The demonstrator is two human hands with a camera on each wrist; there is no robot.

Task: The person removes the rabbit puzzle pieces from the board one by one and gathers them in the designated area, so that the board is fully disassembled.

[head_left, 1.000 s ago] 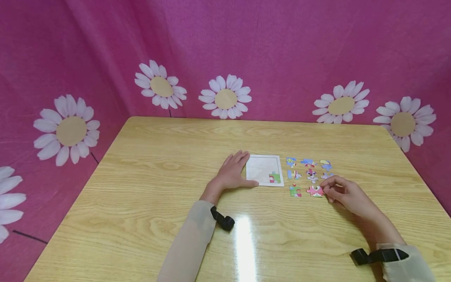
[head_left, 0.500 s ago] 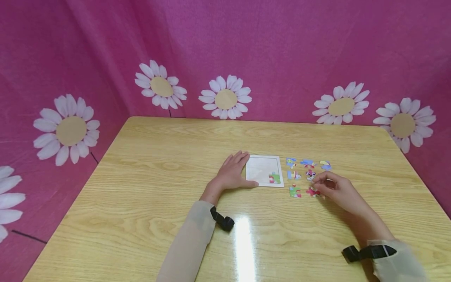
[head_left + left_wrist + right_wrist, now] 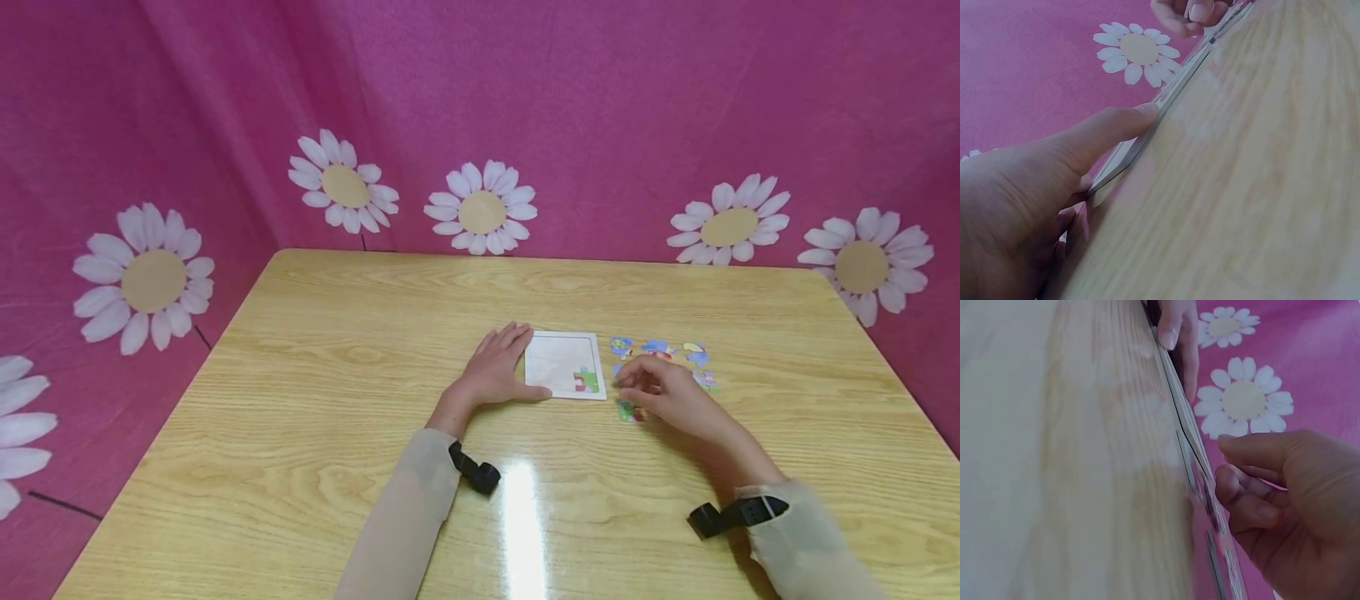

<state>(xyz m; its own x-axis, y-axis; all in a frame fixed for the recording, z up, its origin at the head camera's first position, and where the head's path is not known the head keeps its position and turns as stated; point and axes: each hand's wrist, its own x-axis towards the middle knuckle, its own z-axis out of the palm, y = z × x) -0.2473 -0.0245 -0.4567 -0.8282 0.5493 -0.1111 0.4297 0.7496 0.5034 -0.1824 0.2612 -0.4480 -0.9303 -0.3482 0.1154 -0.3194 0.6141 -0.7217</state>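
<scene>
My left hand [image 3: 492,367] steadies a square white puzzle board [image 3: 558,360] at its left side, fingers straight by the far corner and thumb on the near edge. A green and red jigsaw piece [image 3: 588,380] lies in the board's near right corner. My right hand [image 3: 675,400] hovers low over the loose pieces, fingertips close above a green jigsaw piece [image 3: 627,412] beside the board. In the right wrist view the thumb [image 3: 1250,447] stands apart from the loosely curled fingers [image 3: 1254,512], with nothing visible between them. The hand covers several pieces in the head view.
Behind the right hand lie blue jigsaw pieces [image 3: 657,347], and a small one [image 3: 705,379] lies to its right. The wooden table [image 3: 360,333] carries everything. A pink cloth [image 3: 600,117] with daisies hangs around its far and left sides.
My right hand has moved left from the pink piece at the right of the near row, across the pieces, to beside the board. The left hand and the board have stayed in place.
</scene>
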